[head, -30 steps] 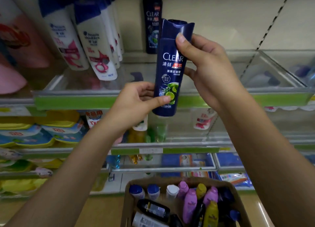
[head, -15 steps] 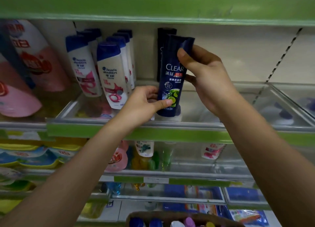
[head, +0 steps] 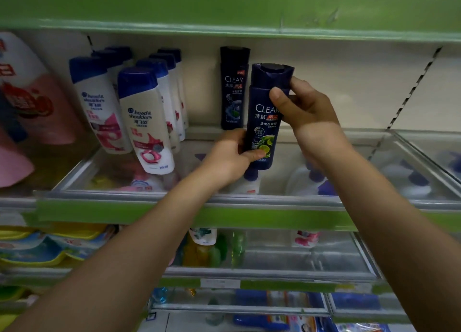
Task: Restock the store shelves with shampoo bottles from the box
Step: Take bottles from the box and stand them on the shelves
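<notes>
A dark blue Clear shampoo bottle (head: 264,122) stands upright over the glass shelf (head: 349,162), held by both hands. My left hand (head: 229,157) grips its lower part, thumb across the label. My right hand (head: 306,114) grips its upper part just below the cap. Whether its base touches the shelf is hidden by my left hand. Another Clear bottle (head: 234,87) stands against the back wall, just left of the held one. The box is out of view.
Rows of white Head & Shoulders bottles (head: 147,122) fill the shelf to the left, with pink refill pouches (head: 32,102) beyond them. The shelf has a green front strip (head: 124,213) and a glass divider (head: 421,162) at the right. Lower shelves hold more products.
Both hands have carried the bottle up and further in over the shelf, beside the other Clear bottle. The view has tilted up, so the box of bottles has dropped out of sight.
</notes>
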The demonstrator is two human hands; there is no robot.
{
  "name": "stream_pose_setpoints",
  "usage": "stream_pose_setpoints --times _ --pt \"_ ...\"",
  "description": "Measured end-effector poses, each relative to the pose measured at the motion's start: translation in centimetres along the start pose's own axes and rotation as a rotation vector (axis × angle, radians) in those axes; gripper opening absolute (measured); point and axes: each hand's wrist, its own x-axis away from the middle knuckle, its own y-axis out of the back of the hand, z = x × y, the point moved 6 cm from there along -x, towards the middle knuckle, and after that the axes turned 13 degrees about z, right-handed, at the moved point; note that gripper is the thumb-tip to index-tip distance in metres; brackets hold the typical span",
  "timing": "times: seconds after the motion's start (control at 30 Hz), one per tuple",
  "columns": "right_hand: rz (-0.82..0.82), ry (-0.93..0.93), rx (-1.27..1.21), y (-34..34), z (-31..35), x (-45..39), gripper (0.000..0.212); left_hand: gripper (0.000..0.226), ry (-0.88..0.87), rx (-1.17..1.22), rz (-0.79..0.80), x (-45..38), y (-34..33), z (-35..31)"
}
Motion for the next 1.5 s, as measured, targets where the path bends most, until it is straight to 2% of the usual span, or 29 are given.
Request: stream_pose_setpoints --times 0.2,0.4,0.57,0.7,0.8,1.07,1.27,1.5 --pt "-0.047 0.024 0.052 2.2 -1.7 -2.5 0.026 0.037 -0.006 -0.08 -0.037 -3.2 -0.8 -0.2" --pt "-0.084 0.041 0.067 4.0 -3.4 -4.6 0.048 0.028 -0.043 -0.089 -0.101 -6.0 -1.0 -0.2" --pt "-0.106 0.025 0.085 5.5 -4.6 -6.3 0.032 0.03 -0.102 -0.067 -0.146 -8.1 -1.0 0.0" --pt "-0.086 0.014 0.092 6.1 -5.0 -7.5 0.027 0.04 -0.073 -0.058 -0.225 -9.6 -0.7 0.3" --pt "-0.098 0.009 0.113 6.4 -5.2 -8.1 0.023 0.04 -0.052 -0.076 -0.254 -10.5 -0.7 0.4" --pt "-0.183 0.041 0.171 7.0 -6.0 -8.5 0.029 0.038 -0.049 -0.182 -0.278 -11.7 -1.1 0.1" --pt "-0.256 0.055 0.123 7.7 -6.1 -8.2 0.038 0.038 -0.068 -0.234 -0.31 -11.9 -1.0 0.3" --pt "-0.294 0.041 0.208 7.9 -5.9 -8.2 0.032 0.033 -0.053 -0.238 -0.317 -11.6 -0.9 0.2"
